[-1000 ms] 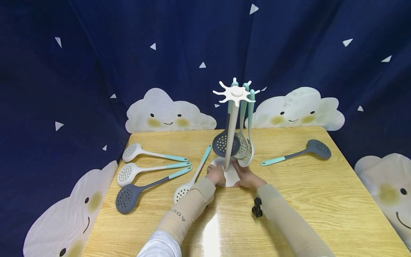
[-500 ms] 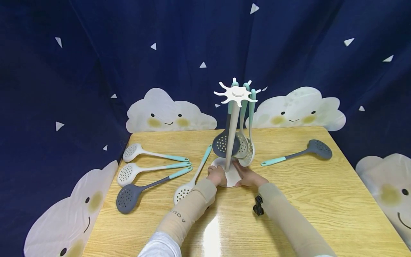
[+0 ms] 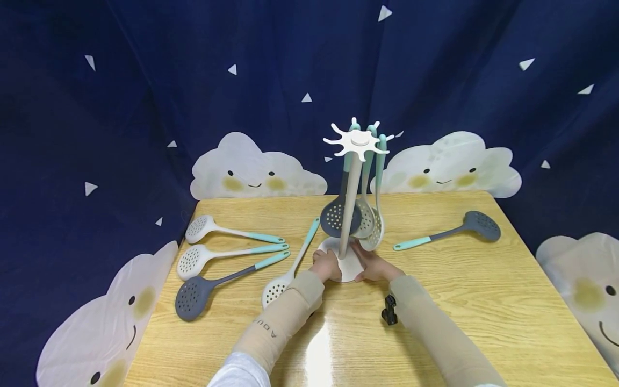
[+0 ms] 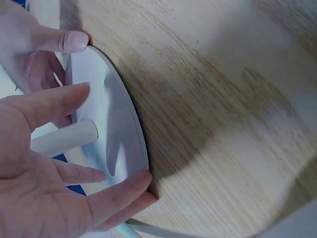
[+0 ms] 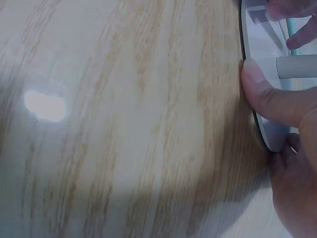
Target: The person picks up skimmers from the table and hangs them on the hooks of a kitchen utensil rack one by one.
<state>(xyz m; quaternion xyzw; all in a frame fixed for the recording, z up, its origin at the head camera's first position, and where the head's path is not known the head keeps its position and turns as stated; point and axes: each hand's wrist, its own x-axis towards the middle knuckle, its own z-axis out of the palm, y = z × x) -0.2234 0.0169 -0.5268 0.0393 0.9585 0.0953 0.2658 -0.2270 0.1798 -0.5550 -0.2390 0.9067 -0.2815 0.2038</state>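
Note:
A white utensil stand (image 3: 351, 196) with a star-shaped top rises from a round base (image 3: 349, 270) on the table. On its arms hang three skimmers: one dark grey (image 3: 332, 217), one cream (image 3: 364, 219) and one white (image 3: 373, 240), each with a mint handle. My left hand (image 3: 326, 264) holds the base's left rim; in the left wrist view its fingertips (image 4: 141, 182) touch the edge and its thumb reaches over the base. My right hand (image 3: 375, 267) grips the right side. Its thumb (image 5: 267, 96) lies over the rim in the right wrist view, fingers partly hidden.
Left on the wooden table (image 3: 483, 312) lie two white skimmers (image 3: 197, 229) and a dark grey skimmer (image 3: 191, 299). A cream skimmer (image 3: 292, 271) lies diagonally, partly behind my left sleeve. Another grey skimmer (image 3: 481, 224) lies right. A curtain (image 3: 271, 54) hangs behind.

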